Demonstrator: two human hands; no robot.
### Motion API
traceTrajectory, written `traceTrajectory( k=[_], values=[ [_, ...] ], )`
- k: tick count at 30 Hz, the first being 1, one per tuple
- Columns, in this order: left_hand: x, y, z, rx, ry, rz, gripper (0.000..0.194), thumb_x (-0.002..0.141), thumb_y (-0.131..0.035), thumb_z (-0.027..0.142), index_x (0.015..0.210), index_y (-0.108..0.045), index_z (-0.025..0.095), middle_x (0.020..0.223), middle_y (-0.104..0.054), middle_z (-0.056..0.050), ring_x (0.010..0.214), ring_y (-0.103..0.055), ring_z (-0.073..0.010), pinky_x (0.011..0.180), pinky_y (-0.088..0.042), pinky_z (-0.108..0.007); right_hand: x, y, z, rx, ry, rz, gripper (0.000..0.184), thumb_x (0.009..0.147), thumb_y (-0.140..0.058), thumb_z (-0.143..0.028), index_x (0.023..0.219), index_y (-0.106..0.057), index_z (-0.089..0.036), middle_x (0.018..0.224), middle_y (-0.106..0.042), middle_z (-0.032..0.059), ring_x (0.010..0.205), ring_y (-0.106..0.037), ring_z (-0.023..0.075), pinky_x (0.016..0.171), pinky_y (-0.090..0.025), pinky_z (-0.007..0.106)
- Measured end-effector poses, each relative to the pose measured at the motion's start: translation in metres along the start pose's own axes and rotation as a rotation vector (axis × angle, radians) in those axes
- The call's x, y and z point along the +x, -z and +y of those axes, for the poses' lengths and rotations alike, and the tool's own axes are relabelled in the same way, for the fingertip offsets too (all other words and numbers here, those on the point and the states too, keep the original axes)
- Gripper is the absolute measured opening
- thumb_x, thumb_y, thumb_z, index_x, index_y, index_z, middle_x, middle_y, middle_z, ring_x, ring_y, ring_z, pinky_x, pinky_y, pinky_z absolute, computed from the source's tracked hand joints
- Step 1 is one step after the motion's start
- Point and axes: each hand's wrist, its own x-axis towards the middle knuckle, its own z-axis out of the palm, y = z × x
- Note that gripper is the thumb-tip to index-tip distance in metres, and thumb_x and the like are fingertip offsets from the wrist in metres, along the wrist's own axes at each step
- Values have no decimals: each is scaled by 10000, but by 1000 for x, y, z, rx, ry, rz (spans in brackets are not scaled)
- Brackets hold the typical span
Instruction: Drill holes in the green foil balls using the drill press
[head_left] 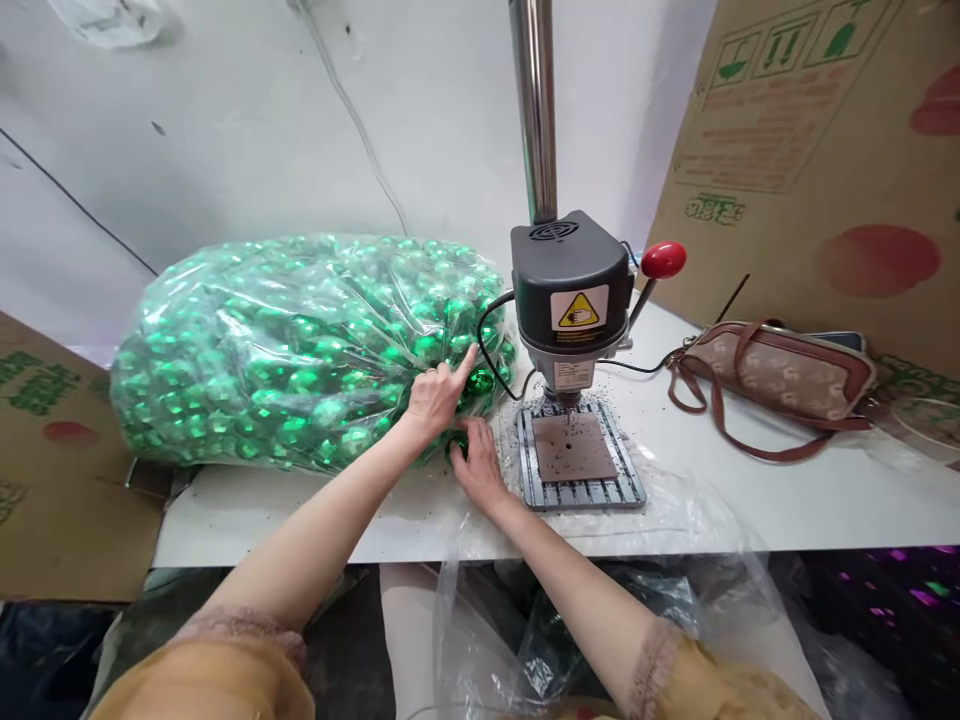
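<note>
A big clear plastic bag (300, 350) full of shiny green faceted balls lies on its side on the white table. My left hand (436, 398) is closed on the gathered plastic near the bag's right end, its index finger stretched out. Just below it, my right hand (481, 462) has thumb and fingers around a green ball (456, 443) at the bag's mouth, mostly covered by the hand. Right of both hands stands a small black drill press (571, 275). Under its bit, a brown square board (574, 447) with a dark hole rests on the slotted metal base (634, 492).
The press has a red-knobbed lever (664, 260) and a black cable by my hands. A brown handbag (780, 375) lies at the right before a cardboard box (795, 180). Another carton (67, 470) stands left. Loose clear plastic (697, 515) hangs over the table's front edge.
</note>
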Motion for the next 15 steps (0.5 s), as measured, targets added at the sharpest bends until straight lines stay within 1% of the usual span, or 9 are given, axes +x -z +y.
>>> traceTrajectory(
  k=[2,4,5,7,9,11,13,15],
  values=[
    [4,2,2,60,-37,40,636,956,-308,81,1557,-393,271,962,-666,-167,870,-700,-278,739,-530,-381,-2,-4,-2,-35,18,-11,453,913,-582,-465,1259,-572,-172,1294,-607,97,1170,-608,190,1005,-562,441],
    [10,4,2,89,-117,136,592,969,-290,87,1527,-448,205,1080,-660,-218,1004,-681,-316,797,-539,-436,-4,-7,-5,-66,32,-24,450,915,-580,-465,1259,-574,-176,1305,-604,98,1176,-605,190,1010,-560,443],
    [14,5,2,99,-182,195,566,971,-285,83,1493,-490,156,1175,-643,-245,1102,-653,-337,861,-532,-475,-5,-8,-6,-80,32,-26,446,916,-578,-465,1258,-575,-179,1309,-602,98,1178,-604,190,1013,-559,442],
    [24,5,0,107,-326,296,507,972,-286,75,1384,-582,79,1356,-573,-264,1286,-560,-361,1020,-469,-540,-6,-7,-7,-97,23,-17,438,918,-573,-464,1255,-578,-184,1315,-600,98,1180,-602,188,1018,-557,441],
    [34,5,-5,84,-408,335,445,968,-310,73,1248,-657,76,1427,-540,-237,1359,-504,-358,1114,-396,-560,-4,-5,-6,-99,9,7,440,917,-576,-463,1255,-577,-181,1310,-602,98,1179,-603,188,1016,-557,441],
    [43,4,-11,18,-400,300,384,956,-346,71,1115,-692,115,1359,-598,-204,1303,-546,-340,1097,-414,-534,0,-1,-4,-88,-16,51,452,913,-584,-463,1260,-572,-173,1303,-604,97,1179,-605,192,1013,-558,444],
    [50,2,-18,-81,-340,225,332,944,-369,72,1024,-683,144,1203,-665,-175,1163,-609,-305,1011,-467,-460,6,2,-2,-72,-54,111,462,911,-587,-463,1269,-566,-170,1307,-600,99,1187,-602,197,1016,-557,451],
    [53,-2,-25,-223,-273,171,271,942,-398,99,987,-656,168,1054,-685,-131,1017,-631,-263,903,-488,-370,13,3,1,-46,-79,151,469,911,-586,-463,1278,-561,-172,1317,-596,100,1194,-599,200,1021,-554,455]
  ],
)
